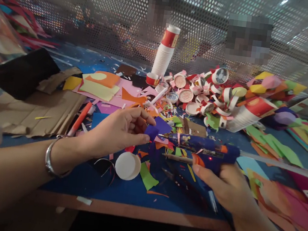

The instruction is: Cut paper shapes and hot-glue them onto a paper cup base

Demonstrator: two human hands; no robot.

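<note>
My left hand [125,127] pinches a small piece of purple paper [151,132] between thumb and fingers, over the middle of the table. A blue hot glue gun [209,148] is gripped in my right hand [226,183], its nozzle pointing left, right by the purple paper. Whether the tip touches the paper I cannot tell. A long pale glue stick [275,162] sticks out from the gun's back, and a small red light glows on its side. Below my hands lie a round white paper disc [126,166] and a green paper scrap [148,177].
A tall stack of paper cups [163,58] stands at the back; another cup stack [249,114] leans at the right. Cut cup bottoms [185,96] heap between them. Cardboard [26,115] and an orange cutter-like tool [80,117] lie left, dark-handled scissors [182,181] near the front.
</note>
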